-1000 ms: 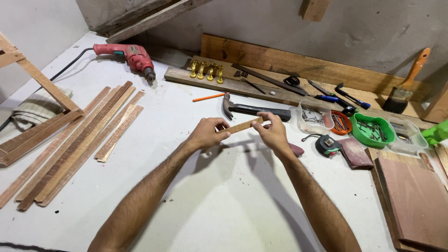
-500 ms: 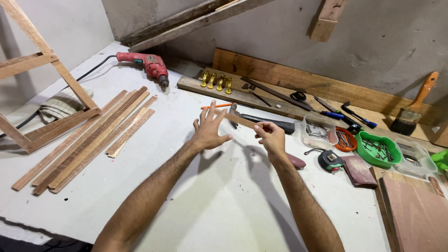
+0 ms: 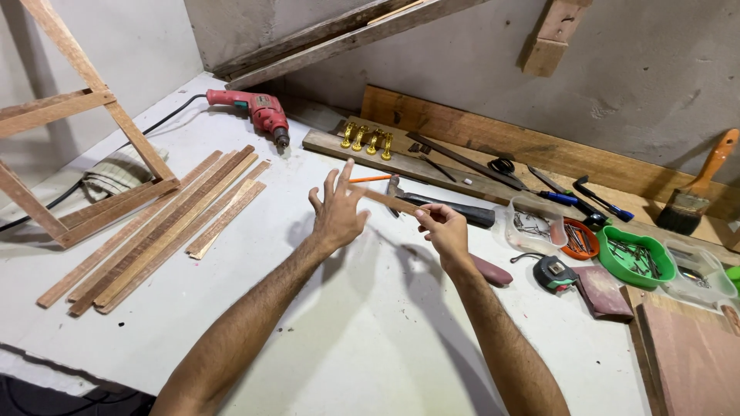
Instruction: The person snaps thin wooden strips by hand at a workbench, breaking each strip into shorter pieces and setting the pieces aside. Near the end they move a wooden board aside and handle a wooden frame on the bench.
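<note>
My right hand (image 3: 445, 231) pinches one end of a thin, short wooden strip (image 3: 389, 202) and holds it up over the white table (image 3: 362, 339). The strip points left, toward my left hand (image 3: 338, 212). That hand is raised with its fingers spread, and the strip's far end lies against or just behind its fingertips. A black-handled hammer (image 3: 443, 208) lies on the table right behind both hands, next to an orange pencil (image 3: 368, 179).
Long wooden slats (image 3: 158, 227) lie at the left beside a wooden frame (image 3: 73, 154). A red drill (image 3: 250, 112) sits at the back left. A board with brass knobs (image 3: 368, 139), scissors, pens, nail containers (image 3: 636, 258), a tape measure (image 3: 551, 271) and a paintbrush (image 3: 697, 189) fill the back right.
My left hand let go of the strip and spread its fingers; only the right hand still holds it. My view has moved closer and shifted left.
</note>
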